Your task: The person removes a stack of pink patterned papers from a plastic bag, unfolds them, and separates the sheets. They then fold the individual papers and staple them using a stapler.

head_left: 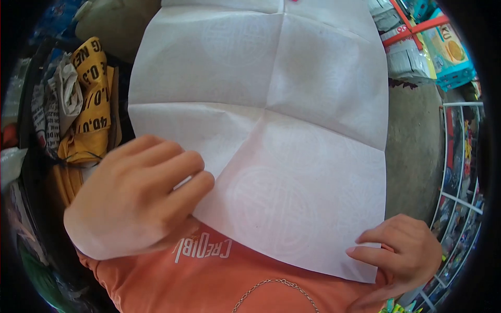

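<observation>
A large white sheet of paper with crossing fold creases spreads out in front of me. Faint round patterns show on its surface. My left hand is closed at the lower left edge of the sheet, fingers curled; a bit of white shows between them. At the lower right corner, my right hand grips the paper with bent fingers lying on its face. The thumb of that hand is not clearly seen. Below the sheet's near edge is my orange shirt with white lettering, and a chain necklace.
Folded yellow printed packaging and crumpled sacks stand in a dark holder on the left. A pale sack lies behind them. Packaged goods and a red frame are at upper right. A white wire rack stands beyond the grey floor.
</observation>
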`<state>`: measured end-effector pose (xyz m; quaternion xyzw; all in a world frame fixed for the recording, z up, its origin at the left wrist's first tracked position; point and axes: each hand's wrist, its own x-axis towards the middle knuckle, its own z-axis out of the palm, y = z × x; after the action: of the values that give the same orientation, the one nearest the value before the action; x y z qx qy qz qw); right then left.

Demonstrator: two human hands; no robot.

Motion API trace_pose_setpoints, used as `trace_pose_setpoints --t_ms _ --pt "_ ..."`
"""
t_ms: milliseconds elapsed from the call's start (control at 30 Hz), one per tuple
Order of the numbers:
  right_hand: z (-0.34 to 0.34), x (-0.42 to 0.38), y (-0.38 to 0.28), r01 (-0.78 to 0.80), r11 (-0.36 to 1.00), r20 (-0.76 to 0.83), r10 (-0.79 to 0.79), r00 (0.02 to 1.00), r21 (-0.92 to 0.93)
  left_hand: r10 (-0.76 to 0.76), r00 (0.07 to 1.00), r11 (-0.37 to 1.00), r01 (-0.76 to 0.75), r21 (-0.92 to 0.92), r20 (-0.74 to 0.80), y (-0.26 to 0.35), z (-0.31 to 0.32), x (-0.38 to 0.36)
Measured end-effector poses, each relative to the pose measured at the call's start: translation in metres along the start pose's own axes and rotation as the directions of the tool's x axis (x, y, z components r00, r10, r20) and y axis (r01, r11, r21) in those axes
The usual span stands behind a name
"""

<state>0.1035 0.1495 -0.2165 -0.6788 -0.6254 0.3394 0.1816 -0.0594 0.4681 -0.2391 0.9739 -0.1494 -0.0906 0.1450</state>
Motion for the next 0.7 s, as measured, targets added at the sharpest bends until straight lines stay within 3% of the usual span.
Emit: trace_pose_setpoints --t_ms 100,200,300,400,600,700 --pt "0.008 -0.002 0.001 0.000 0.983 -0.152 -0.029 0.988 -0.186 -0.009 0.999 0.999 0.011 0.037 -0.053 -0.007 -0.004 -0.001" --pt "0.000 -0.004 0.002 0.035 0.947 -0.072 -0.061 0.996 -0.318 0.001 0.995 0.998 0.005 0.060 -0.101 -0.011 -0.008 0.003" --pt "-0.001 0.000 -0.009 -0.031 0.991 -0.042 0.026 0.999 -0.130 0.009 0.993 0.998 -0.001 0.064 -0.117 -0.013 -0.012 0.006" --pt "0.002 -0.005 -0.005 -0.001 0.989 -0.028 -0.003 1.000 -0.150 0.034 0.993 0.998 -0.027 0.065 -0.114 -0.019 -0.017 0.012" --pt "-0.031 -0.018 0.006 -0.149 0.960 -0.287 0.077 0.955 -0.239 0.105 0.983 0.994 -0.104 0.016 -0.150 -0.044 -0.032 0.031" --pt "-0.043 -0.028 0.025 -0.245 0.958 -0.553 0.126 0.823 -0.146 0.112 0.979 0.991 -0.122 -0.047 -0.172 -0.056 -0.039 0.041"
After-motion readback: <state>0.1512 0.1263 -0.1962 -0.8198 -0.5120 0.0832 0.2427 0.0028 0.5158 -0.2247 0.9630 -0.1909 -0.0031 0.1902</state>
